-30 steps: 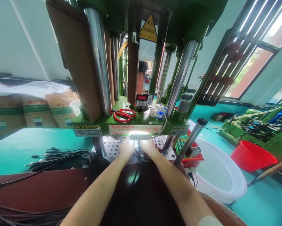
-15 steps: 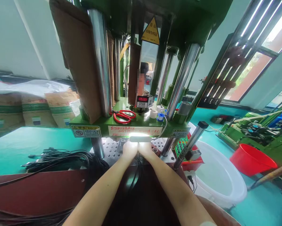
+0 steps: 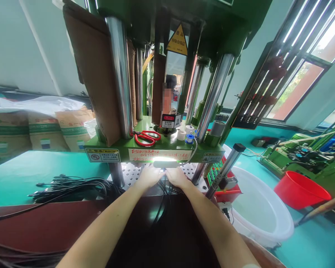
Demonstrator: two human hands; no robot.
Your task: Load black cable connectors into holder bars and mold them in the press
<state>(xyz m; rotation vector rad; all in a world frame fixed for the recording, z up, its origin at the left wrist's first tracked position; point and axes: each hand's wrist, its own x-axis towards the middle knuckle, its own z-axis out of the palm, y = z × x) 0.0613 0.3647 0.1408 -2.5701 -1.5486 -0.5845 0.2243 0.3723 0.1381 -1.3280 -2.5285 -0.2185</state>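
- The step in hand appears to be close two-handed work on the ends of the thin black cables [image 3: 164,190], down at the perforated metal plate [image 3: 131,175] of the green press [image 3: 124,152].
- Those cables hang from between the hands over the plate's near edge and trail toward the person; their far ends are hidden, so I cannot tell whether they sit in anything.
- The next move, as I judge it, calls for small, even adjustments from both hands, with the cables kept untangled and the hands low beneath the press's upper block.
- The left hand [image 3: 149,176] reaches in under the light bar [image 3: 165,164], back of the hand upward, thumb side turned toward the cables.
- The right hand [image 3: 176,176] mirrors it from the other side, just beside the left, and the two nearly meet at the cables.
- The fingers of both hands are mostly lost behind the light bar and its glare; I cannot tell whether they are clamped on the cables or apart.
- Both forearms stretch forward from the lower corners of the view and converge at the plate.
- A separate cable bundle [image 3: 80,190] lies on the teal worktop [image 3: 72,162] to the left, well apart from the hands.
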